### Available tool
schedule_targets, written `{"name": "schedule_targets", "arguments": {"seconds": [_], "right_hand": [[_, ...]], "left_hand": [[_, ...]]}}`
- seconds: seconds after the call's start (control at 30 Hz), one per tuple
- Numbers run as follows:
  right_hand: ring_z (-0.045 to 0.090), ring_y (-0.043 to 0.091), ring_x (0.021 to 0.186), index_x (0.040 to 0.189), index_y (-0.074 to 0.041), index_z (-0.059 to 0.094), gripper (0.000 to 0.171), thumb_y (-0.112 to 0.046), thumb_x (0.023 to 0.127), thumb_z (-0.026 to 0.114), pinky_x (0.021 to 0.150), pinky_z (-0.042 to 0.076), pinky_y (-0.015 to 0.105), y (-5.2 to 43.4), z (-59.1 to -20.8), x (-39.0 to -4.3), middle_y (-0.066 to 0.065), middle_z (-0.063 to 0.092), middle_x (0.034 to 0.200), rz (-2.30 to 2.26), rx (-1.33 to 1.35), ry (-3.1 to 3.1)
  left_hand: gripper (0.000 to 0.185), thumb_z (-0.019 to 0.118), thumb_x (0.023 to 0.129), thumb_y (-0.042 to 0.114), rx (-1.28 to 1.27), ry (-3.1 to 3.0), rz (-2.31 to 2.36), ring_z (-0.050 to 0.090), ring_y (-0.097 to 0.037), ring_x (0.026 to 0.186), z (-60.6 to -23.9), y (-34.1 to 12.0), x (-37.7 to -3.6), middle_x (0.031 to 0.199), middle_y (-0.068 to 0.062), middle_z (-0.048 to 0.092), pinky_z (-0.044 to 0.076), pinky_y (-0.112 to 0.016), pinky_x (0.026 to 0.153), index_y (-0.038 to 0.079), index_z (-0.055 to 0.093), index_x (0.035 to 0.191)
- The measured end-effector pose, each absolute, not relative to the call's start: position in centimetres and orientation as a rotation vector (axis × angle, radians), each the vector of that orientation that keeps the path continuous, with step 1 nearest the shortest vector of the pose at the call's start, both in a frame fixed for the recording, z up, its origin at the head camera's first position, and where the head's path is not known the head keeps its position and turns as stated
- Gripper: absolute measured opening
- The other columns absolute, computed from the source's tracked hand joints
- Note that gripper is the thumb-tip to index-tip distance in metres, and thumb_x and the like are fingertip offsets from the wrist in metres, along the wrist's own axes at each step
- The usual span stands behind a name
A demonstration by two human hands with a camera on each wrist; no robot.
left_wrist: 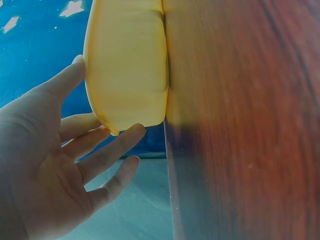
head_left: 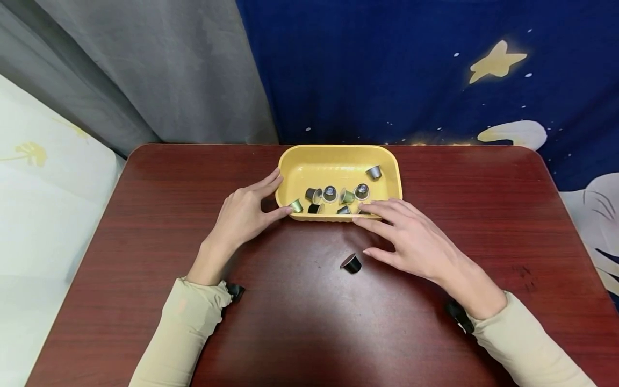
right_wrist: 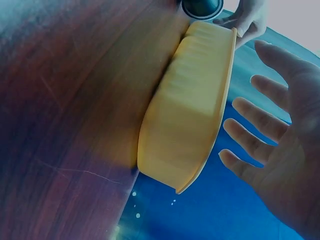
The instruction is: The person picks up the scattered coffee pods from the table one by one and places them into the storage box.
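Observation:
A yellow tray (head_left: 393,171) stands at the table's far middle and holds several small coffee capsules (head_left: 330,193). My left hand (head_left: 275,196) touches the tray's left end, thumb at the near corner and fingers along the side. In the left wrist view the left hand (left_wrist: 95,135) brackets the tray's (left_wrist: 127,65) rim with straight fingers. My right hand (head_left: 382,236) hovers flat and spread over the tray's near right rim, holding nothing. A dark capsule (head_left: 351,263) lies on its side on the table just below that hand. The right wrist view shows the right hand (right_wrist: 260,70) open beside the tray (right_wrist: 190,115).
The dark red wooden table (head_left: 309,322) has rounded corners. Behind it hang a grey curtain (head_left: 145,70) and a blue cloth with stars (head_left: 435,64). A white surface (head_left: 43,188) lies off the table's left edge.

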State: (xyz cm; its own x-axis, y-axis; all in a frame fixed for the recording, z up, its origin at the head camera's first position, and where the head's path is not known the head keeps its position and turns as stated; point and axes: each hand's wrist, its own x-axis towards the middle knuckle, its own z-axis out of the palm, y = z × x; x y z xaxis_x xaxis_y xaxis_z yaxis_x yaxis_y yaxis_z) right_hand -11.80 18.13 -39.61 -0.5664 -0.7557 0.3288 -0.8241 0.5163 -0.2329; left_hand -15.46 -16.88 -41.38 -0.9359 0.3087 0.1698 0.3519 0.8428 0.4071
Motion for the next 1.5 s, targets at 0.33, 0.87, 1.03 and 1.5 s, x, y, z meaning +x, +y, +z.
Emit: {"name": "schedule_targets", "arguments": {"seconds": [0.33,0.87,1.03,1.5], "right_hand": [[0.051,0.031,0.126,0.132,-0.019,0.066,0.050,-0.035,0.086,0.075,0.105,0.036,0.049,18.3,-40.0,-10.9,0.008,0.058,0.139,0.523,1.409,-2.550],[0.054,0.028,0.125,0.130,-0.016,0.067,0.048,-0.029,0.085,0.077,0.102,0.042,0.046,17.6,-41.0,-9.5,0.006,0.062,0.133,0.554,1.458,-2.526],[0.054,0.028,0.125,0.130,-0.014,0.067,0.050,-0.030,0.083,0.079,0.104,0.042,0.046,17.4,-41.5,-9.4,0.007,0.063,0.133,0.557,1.458,-2.546],[0.054,0.032,0.129,0.128,-0.011,0.068,0.052,-0.028,0.081,0.081,0.106,0.041,0.048,16.8,-42.7,-9.6,0.010,0.063,0.132,0.504,1.505,-2.596]], "left_hand": [[0.074,0.069,0.084,0.061,-0.529,-2.915,-0.669,0.065,-0.030,0.110,-41.3,-16.8,-15.5,0.152,0.014,0.042,0.052,-0.048,0.069,0.022,0.053,0.145],[0.076,0.069,0.084,0.063,-0.518,-2.927,-0.660,0.066,-0.031,0.107,-41.3,-16.8,-15.6,0.153,0.015,0.042,0.052,-0.048,0.071,0.022,0.053,0.145],[0.076,0.068,0.084,0.064,-0.513,-2.931,-0.665,0.066,-0.030,0.108,-41.3,-16.8,-15.5,0.153,0.016,0.041,0.052,-0.048,0.072,0.023,0.052,0.146],[0.076,0.071,0.085,0.059,-0.547,-2.922,-0.725,0.061,-0.029,0.119,-41.3,-16.9,-15.5,0.154,0.012,0.041,0.051,-0.050,0.084,0.019,0.051,0.146]]}}
